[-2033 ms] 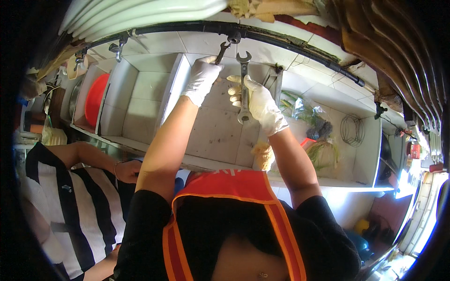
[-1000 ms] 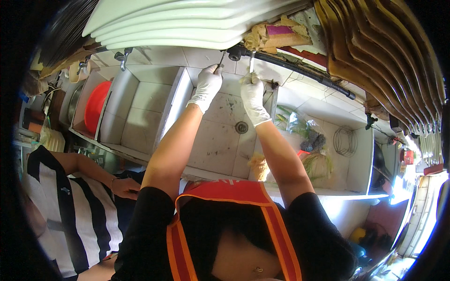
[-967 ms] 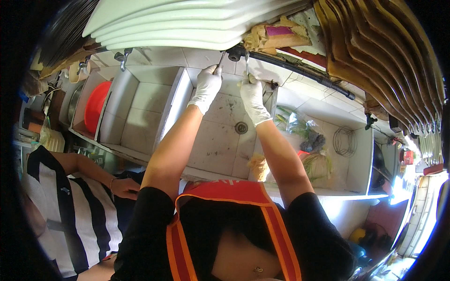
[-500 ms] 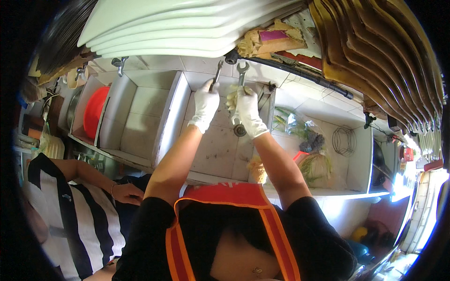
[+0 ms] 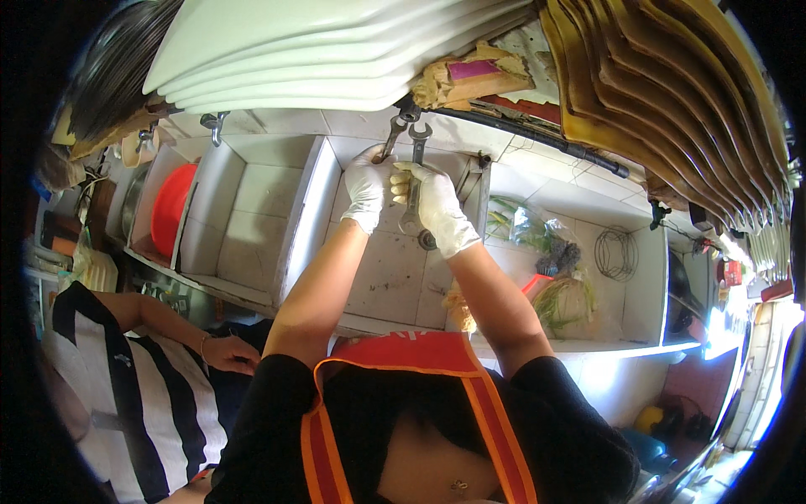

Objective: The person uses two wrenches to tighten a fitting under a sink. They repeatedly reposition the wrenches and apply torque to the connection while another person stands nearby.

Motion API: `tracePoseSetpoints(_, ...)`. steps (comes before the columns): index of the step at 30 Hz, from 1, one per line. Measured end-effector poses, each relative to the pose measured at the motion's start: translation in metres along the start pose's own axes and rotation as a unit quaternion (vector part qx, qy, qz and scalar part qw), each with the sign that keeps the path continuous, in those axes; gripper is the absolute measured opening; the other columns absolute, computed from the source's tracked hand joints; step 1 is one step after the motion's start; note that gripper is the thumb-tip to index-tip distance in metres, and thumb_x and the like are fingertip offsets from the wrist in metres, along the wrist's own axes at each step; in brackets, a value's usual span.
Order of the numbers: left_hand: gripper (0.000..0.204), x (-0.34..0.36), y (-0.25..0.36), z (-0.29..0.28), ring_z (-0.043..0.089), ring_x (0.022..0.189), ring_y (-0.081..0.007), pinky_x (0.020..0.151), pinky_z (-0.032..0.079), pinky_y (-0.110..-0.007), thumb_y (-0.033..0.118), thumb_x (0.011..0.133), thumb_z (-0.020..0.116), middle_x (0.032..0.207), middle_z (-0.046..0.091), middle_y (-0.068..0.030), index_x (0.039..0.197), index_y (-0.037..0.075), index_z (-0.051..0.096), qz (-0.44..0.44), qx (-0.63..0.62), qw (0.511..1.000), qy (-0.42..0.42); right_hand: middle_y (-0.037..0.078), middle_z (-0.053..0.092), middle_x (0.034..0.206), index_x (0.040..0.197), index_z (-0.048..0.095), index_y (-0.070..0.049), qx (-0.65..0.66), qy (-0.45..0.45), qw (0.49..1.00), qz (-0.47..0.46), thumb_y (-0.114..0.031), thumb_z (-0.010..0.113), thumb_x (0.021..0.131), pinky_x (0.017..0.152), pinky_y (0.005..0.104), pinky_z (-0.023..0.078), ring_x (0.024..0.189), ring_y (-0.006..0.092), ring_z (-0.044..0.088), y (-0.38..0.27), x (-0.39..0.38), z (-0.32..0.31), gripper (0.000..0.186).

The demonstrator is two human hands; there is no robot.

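Both of my hands wear white gloves and reach over a white tiled sink basin. My left hand is closed around a wrench, whose head is up at the dark pipe fitting on the back wall. Whether its jaws touch the fitting, I cannot tell. My right hand grips a larger open-end wrench, jaws upward, just right of the left one. Its lower end shows below my fingers, above the round drain.
Stacked white plates and brown plates overhang the basins. A black pipe runs along the wall. Left are a tap and a red basin; right, greens in plastic. A person in stripes stands at left.
My hands have drawn closer together. The right hand and its wrench have shifted left and slightly down; the left wrench now meets the fitting's area.
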State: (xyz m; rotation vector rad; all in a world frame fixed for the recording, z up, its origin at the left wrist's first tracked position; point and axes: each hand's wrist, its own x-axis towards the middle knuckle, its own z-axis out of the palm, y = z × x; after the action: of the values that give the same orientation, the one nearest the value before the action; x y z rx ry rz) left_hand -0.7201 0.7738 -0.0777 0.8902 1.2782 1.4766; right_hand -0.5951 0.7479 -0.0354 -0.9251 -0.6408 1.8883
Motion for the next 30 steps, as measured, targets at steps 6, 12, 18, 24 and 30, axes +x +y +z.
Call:
tracePoseSetpoints(6,0.007,-0.003,0.011,0.007,0.038,0.036,-0.0098,0.032,0.028,-0.026,-0.001,0.083,0.053,0.056,0.05,-0.0046,0.089,-0.001,0.056,-0.027,-0.049,0.998,0.003,0.012,0.061,0.073,0.093,0.056,0.003,-0.04,-0.03,0.997,0.05,-0.016,0.042,0.09,0.05,0.0287,0.047,0.057,0.0191,0.057,-0.008,0.0,-0.002,0.024)
tracePoseSetpoints(12,0.007,-0.005,0.022,0.016,0.04,0.038,-0.0093,0.035,0.031,-0.026,0.004,0.083,0.055,0.055,0.05,-0.0017,0.078,0.0,0.057,-0.094,-0.063,0.994,-0.006,0.01,0.06,0.073,0.093,0.056,0.002,0.016,-0.076,0.991,0.105,-0.018,0.039,0.091,0.051,0.0263,0.045,0.059,0.0179,0.055,-0.012,0.011,-0.014,0.026)
tracePoseSetpoints(18,0.02,-0.005,0.033,0.017,0.041,0.04,-0.0083,0.036,0.032,-0.023,0.013,0.088,0.044,0.052,0.047,0.0021,0.077,0.007,0.058,-0.176,-0.002,0.982,-0.074,0.011,0.06,0.076,0.092,0.055,0.002,0.078,-0.087,0.989,0.09,-0.015,0.036,0.092,0.052,0.0255,0.046,0.06,0.0178,0.055,-0.017,0.016,-0.014,0.026)
tracePoseSetpoints(24,0.018,0.002,0.034,0.015,0.042,0.037,-0.0076,0.032,0.028,-0.021,0.018,0.085,0.055,0.055,0.055,0.0003,0.081,0.003,0.063,-0.193,0.003,0.98,-0.038,0.011,0.057,0.075,0.092,0.049,0.005,0.333,-0.075,0.921,0.189,-0.014,0.033,0.094,0.048,0.0252,0.05,0.055,0.0181,0.053,-0.024,0.02,-0.003,0.025)
tracePoseSetpoints(30,0.012,-0.014,0.052,0.019,0.057,0.057,-0.0135,0.048,0.047,-0.025,0.012,0.086,0.051,0.077,0.061,-0.0052,0.091,0.005,0.06,-0.178,-0.105,0.977,-0.048,0.006,0.053,0.069,0.088,0.05,-0.001,0.305,-0.099,0.936,0.147,-0.016,0.034,0.093,0.043,0.0217,0.044,0.052,0.014,0.049,-0.025,0.016,0.017,0.023)
